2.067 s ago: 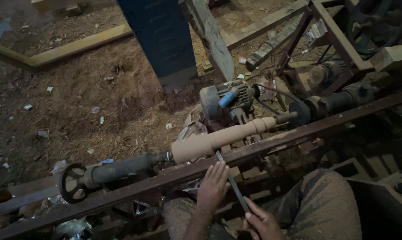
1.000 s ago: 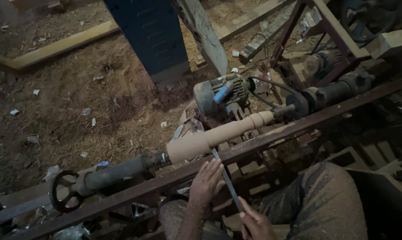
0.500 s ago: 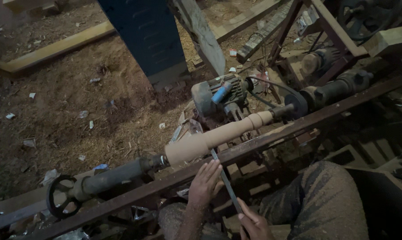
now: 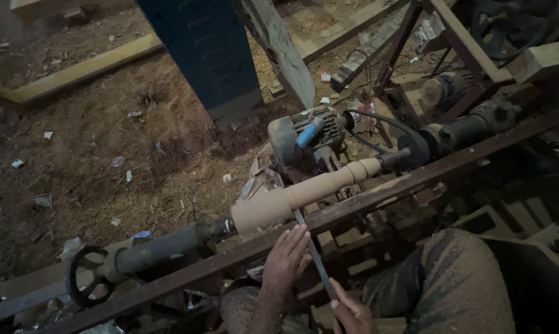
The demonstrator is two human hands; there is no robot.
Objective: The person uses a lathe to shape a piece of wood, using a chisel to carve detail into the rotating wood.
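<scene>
A pale turned wooden spindle point(image 4: 304, 192) is mounted across a lathe, thick at its left end and thinner with rings toward the right. A long thin metal chisel point(image 4: 316, 260) lies over the rusty rail point(image 4: 366, 201) with its tip against the spindle's underside. My left hand point(image 4: 285, 256) rests flat on the rail and steadies the blade near its tip. My right hand point(image 4: 352, 312) grips the chisel's lower end at the bottom edge of the view.
The tailstock shaft with a handwheel point(image 4: 84, 276) sits at lower left. An electric motor point(image 4: 307, 136) stands behind the spindle, with a drive head point(image 4: 452, 133) at right. A blue panel point(image 4: 205, 55), planks and sawdust floor lie beyond. My knee point(image 4: 446, 278) is lower right.
The view has shifted slightly; the chisel and both hands stay in about the same place against the spindle.
</scene>
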